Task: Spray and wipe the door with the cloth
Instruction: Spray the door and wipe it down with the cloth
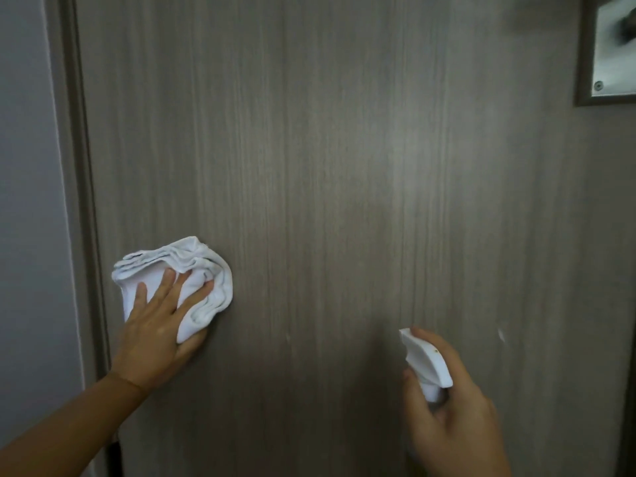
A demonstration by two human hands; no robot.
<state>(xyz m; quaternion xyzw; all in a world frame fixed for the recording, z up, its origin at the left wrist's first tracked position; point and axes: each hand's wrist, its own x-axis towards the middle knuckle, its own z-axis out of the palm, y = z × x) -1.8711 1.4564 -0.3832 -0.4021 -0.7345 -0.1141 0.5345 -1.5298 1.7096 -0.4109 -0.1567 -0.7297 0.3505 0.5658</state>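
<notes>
A grey-brown wood-grain door (327, 166) fills the view. My left hand (156, 325) presses a bunched white cloth (203, 270) flat against the door's lower left, fingers spread over it. My right hand (454, 407) grips a spray bottle at the lower right; only the bottle's white trigger head (425, 359) shows, its nozzle pointing up and left towards the door. The bottle's body is hidden behind my hand.
The door frame (81, 201) runs down the left, with a pale wall (27, 201) beyond it. A metal lock plate (616, 53) with a dark handle sits at the top right corner. A small pale mark (501, 335) shows on the door at the right.
</notes>
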